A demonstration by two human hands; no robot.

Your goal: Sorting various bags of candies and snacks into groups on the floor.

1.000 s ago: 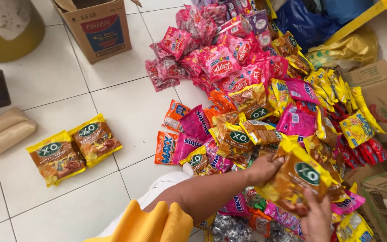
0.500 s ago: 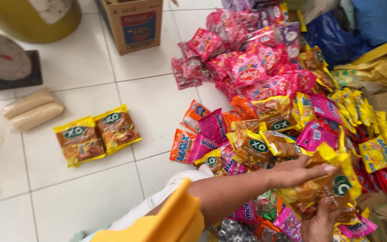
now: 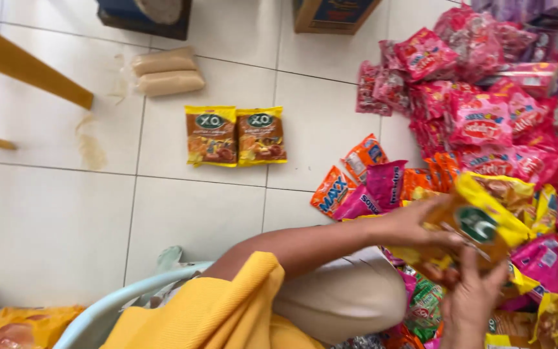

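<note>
The yellow snack packet (image 3: pixel 485 220) is held low on the right, over the big pile of packets (image 3: pixel 498 116), its long side tilted. The left hand (image 3: pixel 414 226) grips its near end and the right hand (image 3: pixel 473 304) pinches it from below. Two matching yellow packets (image 3: pixel 235 136) lie flat on the floor (image 3: pixel 53 226), far to the left. Nothing lies between.

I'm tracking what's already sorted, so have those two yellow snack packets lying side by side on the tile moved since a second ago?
No. The two yellow packets lie in the same spot by the tile seams, below the two beige rolls; only the camera moved.
</note>
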